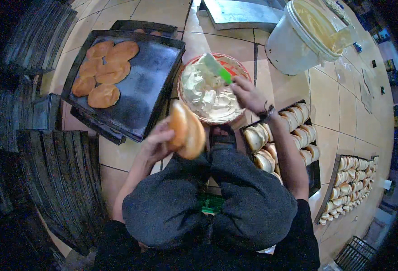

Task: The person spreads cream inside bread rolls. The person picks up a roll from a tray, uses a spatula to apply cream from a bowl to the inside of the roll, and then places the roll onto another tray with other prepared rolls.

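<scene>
Two hands working: bun and cream.
Left hand [156, 142] gripping split bun [187, 131]; right hand [248, 95] clutching green-handled spatula [218, 68], dipping into cream bowl [199, 115] just beyond.

**A bakery, working on the floor**

Bakery work, no question: dark baking trays [149, 86] lie on a tiled floor [343, 104], one carrying flat round buns [104, 67], two more packed with rows of split, filled rolls [294, 126]. A bowl of pale cream [208, 95] sits in the middle, a big white bucket [298, 40] beyond it, and empty trays are stacked at left [58, 176].
</scene>
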Demonstrator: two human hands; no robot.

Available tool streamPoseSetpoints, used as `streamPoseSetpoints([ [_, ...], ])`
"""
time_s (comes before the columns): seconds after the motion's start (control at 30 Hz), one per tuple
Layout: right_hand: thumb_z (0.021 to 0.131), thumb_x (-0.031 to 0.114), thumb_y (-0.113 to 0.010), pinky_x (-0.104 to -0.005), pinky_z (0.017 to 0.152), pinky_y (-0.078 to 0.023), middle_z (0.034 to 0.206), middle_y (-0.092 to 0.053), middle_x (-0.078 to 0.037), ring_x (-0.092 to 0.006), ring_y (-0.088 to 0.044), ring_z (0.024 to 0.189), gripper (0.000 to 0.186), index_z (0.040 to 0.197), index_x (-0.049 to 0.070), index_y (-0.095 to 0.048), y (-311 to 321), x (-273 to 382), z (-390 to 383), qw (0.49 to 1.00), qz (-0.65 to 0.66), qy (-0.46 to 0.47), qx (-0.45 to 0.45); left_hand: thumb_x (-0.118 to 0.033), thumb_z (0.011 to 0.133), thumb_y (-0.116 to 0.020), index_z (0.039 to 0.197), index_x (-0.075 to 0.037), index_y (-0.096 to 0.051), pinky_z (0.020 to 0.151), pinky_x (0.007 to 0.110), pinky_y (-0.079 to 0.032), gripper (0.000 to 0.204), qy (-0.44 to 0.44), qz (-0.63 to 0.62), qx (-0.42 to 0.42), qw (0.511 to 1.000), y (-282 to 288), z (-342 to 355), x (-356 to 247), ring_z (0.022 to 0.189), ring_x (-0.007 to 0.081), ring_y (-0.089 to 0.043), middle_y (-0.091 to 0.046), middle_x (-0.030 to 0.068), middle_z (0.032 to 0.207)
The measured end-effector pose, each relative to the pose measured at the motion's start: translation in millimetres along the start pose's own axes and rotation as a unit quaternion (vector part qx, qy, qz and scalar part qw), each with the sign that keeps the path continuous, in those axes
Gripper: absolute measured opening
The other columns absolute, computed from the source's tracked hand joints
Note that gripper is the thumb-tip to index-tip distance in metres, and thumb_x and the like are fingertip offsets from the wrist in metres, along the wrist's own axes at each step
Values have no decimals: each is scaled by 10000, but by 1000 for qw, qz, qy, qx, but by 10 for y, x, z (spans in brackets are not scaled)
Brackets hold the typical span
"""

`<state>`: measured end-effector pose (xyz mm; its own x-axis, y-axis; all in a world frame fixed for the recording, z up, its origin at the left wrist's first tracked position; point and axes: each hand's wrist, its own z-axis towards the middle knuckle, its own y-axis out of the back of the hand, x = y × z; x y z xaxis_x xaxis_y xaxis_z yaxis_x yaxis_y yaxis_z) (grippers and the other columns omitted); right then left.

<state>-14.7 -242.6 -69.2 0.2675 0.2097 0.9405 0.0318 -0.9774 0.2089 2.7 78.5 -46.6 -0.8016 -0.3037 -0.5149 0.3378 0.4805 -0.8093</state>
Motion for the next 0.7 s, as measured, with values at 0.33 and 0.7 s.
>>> streamPoseSetpoints([
  [0.33,744,196,-587,-442,733,-534,864,-671,-203,-338,-673,815,239,911,60,-689,-293,-566,487,825,-549,-122,-61,-138,807,-664,1322,3,-357,998,436,-434,616,-154,-55,-85,983,507,-291,1,1160,293,-522,-492,156,1271],
  [0.7,766,315,-652,-292,543,-463,624,-644,-88,-151,-599,560,291,799,35,-722,-660,-1395,895,961,-111,-158,-198,-318,771,-738,1396,-119,-343,1069,547,-309,765,-215,-160,-52,962,709,-126,133,1313,332,-350,-366,110,1423],
])
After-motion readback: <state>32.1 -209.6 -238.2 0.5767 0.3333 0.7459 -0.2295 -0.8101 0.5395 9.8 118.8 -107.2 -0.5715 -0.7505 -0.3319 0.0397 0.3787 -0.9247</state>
